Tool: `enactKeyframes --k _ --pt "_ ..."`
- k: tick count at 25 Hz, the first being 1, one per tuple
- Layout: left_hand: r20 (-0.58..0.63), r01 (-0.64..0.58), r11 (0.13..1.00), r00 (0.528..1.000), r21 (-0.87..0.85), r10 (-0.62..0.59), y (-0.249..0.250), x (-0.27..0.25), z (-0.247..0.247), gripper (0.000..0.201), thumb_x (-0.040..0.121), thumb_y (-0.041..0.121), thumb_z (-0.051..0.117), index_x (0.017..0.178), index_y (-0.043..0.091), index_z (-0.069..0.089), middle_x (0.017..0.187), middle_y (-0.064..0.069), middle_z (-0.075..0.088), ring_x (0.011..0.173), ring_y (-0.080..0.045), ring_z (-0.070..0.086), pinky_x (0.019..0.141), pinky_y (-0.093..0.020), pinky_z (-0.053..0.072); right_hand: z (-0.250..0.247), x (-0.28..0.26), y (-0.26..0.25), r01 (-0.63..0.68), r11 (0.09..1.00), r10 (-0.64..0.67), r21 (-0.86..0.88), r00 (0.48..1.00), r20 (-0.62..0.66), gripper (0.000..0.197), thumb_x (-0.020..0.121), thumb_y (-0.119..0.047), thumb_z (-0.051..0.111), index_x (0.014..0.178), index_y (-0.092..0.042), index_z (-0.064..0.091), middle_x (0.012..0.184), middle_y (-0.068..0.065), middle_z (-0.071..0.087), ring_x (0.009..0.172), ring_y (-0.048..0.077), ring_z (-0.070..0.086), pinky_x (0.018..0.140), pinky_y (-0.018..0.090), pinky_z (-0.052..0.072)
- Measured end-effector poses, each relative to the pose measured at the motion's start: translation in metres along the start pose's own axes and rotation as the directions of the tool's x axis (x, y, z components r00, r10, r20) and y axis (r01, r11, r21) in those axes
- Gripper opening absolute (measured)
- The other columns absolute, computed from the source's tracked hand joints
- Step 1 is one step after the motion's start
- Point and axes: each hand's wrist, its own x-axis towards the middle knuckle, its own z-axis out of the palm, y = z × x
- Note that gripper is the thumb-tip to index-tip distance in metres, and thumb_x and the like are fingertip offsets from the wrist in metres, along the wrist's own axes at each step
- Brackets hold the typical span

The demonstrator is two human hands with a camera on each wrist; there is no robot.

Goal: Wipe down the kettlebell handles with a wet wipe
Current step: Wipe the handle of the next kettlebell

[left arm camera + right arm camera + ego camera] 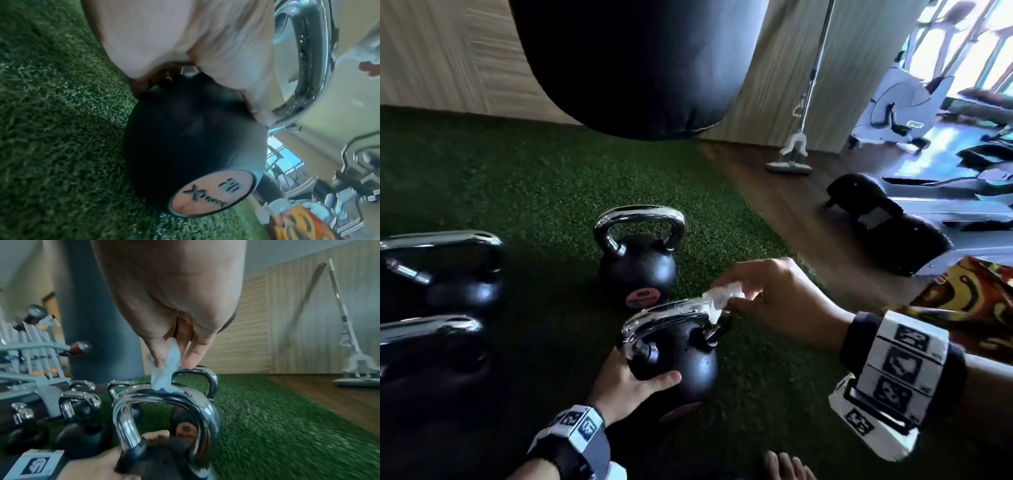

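Observation:
A black kettlebell point(681, 363) with a chrome handle point(667, 313) stands on green turf in front of me. My left hand point(635, 380) grips its round body point(191, 138) from the near left side. My right hand point(763, 291) pinches a crumpled white wet wipe point(722, 298) and holds it against the right end of that handle; the right wrist view shows the wet wipe point(166, 369) touching the top of the chrome handle point(164, 402). A second kettlebell point(638, 260) stands just behind.
Two more kettlebells point(445, 270) sit at the left edge. A black punching bag point(633, 65) hangs above the turf. A mop point(796, 144) leans on the wall over the wooden floor point(801, 212). Exercise machines point(914, 219) fill the right. My bare foot point(786, 467) is at the bottom edge.

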Motion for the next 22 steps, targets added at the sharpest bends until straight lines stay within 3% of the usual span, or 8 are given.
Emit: enactKeyframes --k 3,4,8,10,12,14,20,22 --pt "0.005 -0.019 0.998 1.000 -0.064 0.019 0.004 -0.005 0.000 0.057 0.053 0.050 0.096 0.100 0.033 0.068 0.104 0.023 0.071 0.105 0.015 0.059 0.091 -0.002 0.040 0.019 0.019 0.008 0.012 0.999 -0.009 0.040 0.998 -0.059 0.016 0.085 -0.038 0.078 0.099 -0.029 0.079 0.080 -0.011 0.066 0.072 0.009 0.061 0.067 0.025 0.050" --pt "0.008 -0.025 0.996 1.000 -0.090 0.026 0.006 -0.004 0.000 0.056 0.054 0.048 0.097 0.100 0.032 0.069 0.104 0.026 0.071 0.104 0.016 0.060 0.090 -0.001 0.040 0.023 0.024 0.010 0.017 0.998 -0.012 0.067 0.997 -0.073 0.016 0.084 -0.035 0.080 0.098 -0.028 0.079 0.083 -0.008 0.066 0.071 0.009 0.061 0.067 0.026 0.050" --pt "-0.008 -0.019 0.993 1.000 -0.119 0.019 -0.008 -0.003 0.002 0.082 0.053 0.065 0.091 0.122 0.029 0.065 0.124 0.017 0.068 0.121 0.000 0.060 0.110 -0.032 0.045 0.040 0.024 0.013 0.094 0.989 -0.081 0.111 0.990 -0.118 0.021 0.083 -0.022 0.075 0.103 -0.029 0.079 0.085 -0.009 0.067 0.071 0.004 0.060 0.067 0.012 0.045" --pt "0.005 -0.016 0.987 1.000 -0.160 0.017 -0.009 -0.003 0.004 0.084 0.054 0.064 0.092 0.125 0.027 0.064 0.125 0.015 0.069 0.122 -0.003 0.061 0.112 -0.038 0.045 0.047 0.019 0.013 0.105 0.985 -0.086 0.135 0.987 -0.136 0.022 0.086 -0.021 0.071 0.105 -0.028 0.080 0.087 -0.007 0.067 0.070 -0.002 0.057 0.068 0.010 0.042" --pt "-0.016 -0.025 0.981 1.000 -0.190 0.023 -0.004 -0.005 0.004 0.079 0.049 0.067 0.092 0.113 0.027 0.068 0.115 0.018 0.072 0.114 -0.002 0.065 0.107 -0.035 0.048 0.054 0.018 0.013 0.113 0.986 -0.100 0.125 0.989 -0.111 0.023 0.086 -0.016 0.074 0.106 -0.025 0.080 0.090 -0.007 0.066 0.074 -0.007 0.053 0.073 0.006 0.039" --pt "-0.046 -0.033 0.978 0.999 -0.205 0.024 -0.002 -0.006 0.005 0.076 0.044 0.073 0.089 0.102 0.028 0.069 0.108 0.022 0.073 0.107 0.000 0.067 0.102 -0.028 0.050 0.056 0.018 0.015 0.135 0.987 -0.130 0.093 0.990 -0.059 0.020 0.087 -0.015 0.075 0.105 -0.025 0.080 0.091 -0.005 0.065 0.080 0.000 0.056 0.075 0.010 0.040" --pt "-0.062 -0.052 0.976 0.997 -0.211 0.040 -0.004 -0.005 0.006 0.077 0.043 0.074 0.088 0.101 0.027 0.068 0.105 0.023 0.071 0.105 0.001 0.066 0.096 -0.019 0.048 0.030 0.016 0.041 -0.035 0.996 0.041 0.079 0.997 -0.066 0.010 0.077 -0.034 0.086 0.085 -0.028 0.083 0.075 -0.015 0.068 0.071 0.001 0.060 0.058 0.013 0.039" --pt "-0.068 -0.065 0.976 0.996 -0.209 0.051 -0.002 -0.007 0.005 0.079 0.041 0.078 0.085 0.099 0.028 0.067 0.104 0.028 0.069 0.103 0.005 0.065 0.093 -0.009 0.045 0.031 0.017 0.034 0.014 0.999 -0.011 0.035 0.998 -0.068 0.012 0.075 -0.034 0.087 0.083 -0.027 0.083 0.070 -0.022 0.062 0.069 -0.010 0.059 0.059 0.006 0.038"
